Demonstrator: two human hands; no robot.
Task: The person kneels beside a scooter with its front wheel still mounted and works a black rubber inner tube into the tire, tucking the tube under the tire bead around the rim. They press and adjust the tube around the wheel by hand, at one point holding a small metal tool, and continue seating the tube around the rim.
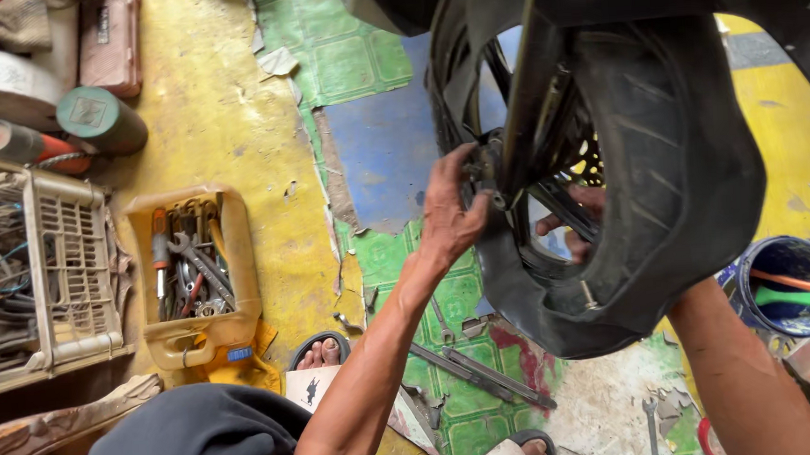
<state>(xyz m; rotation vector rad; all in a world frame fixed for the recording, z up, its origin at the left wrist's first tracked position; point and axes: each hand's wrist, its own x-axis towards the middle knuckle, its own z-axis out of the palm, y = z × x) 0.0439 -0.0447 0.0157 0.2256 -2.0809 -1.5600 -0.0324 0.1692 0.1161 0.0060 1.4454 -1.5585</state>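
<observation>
Our worn workshop floor
We see yellow floor [220,117]; peeling green tiles [343,58]; a blue patch [386,149] in daylight

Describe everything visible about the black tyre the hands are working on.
The black tyre looks like worn rubber with shallow tread grooves. It hangs loose and sagging around a dark spoked wheel, its lower edge pulled away from the rim. The left hand touches the hub side; the right hand reaches through behind the spokes, partly hidden.

You have a black rubber motorcycle tyre [673,174] loose and sagging around its dark spoked wheel [553,200], held upright. Relative to the tyre, the metal axle hub [488,168] sits at its left side.
</observation>
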